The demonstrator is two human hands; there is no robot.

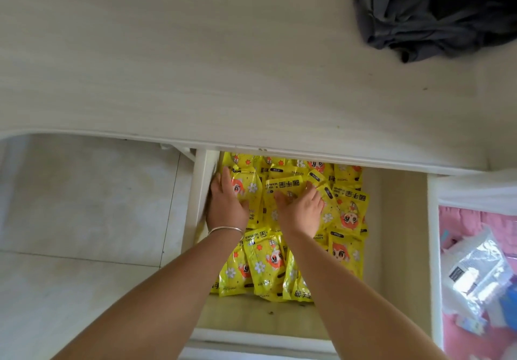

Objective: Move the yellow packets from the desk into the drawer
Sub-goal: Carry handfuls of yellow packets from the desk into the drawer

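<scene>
Several yellow packets (347, 214) with a cartoon face and flowers lie piled in the open drawer (397, 233) under the desk's front edge. My left hand (226, 203), with a silver bangle at the wrist, lies flat with fingers spread on packets by the drawer's left wall. My right hand (303, 208) rests palm down on packets in the middle of the pile. Neither hand grips a packet. No yellow packet shows on the desk top (195, 66).
A dark grey cloth (436, 15) is heaped at the desk's back right. To the right of the drawer stands a bin (475, 270) with pink fabric and clear plastic bags. Pale tiled floor (84, 205) lies to the left.
</scene>
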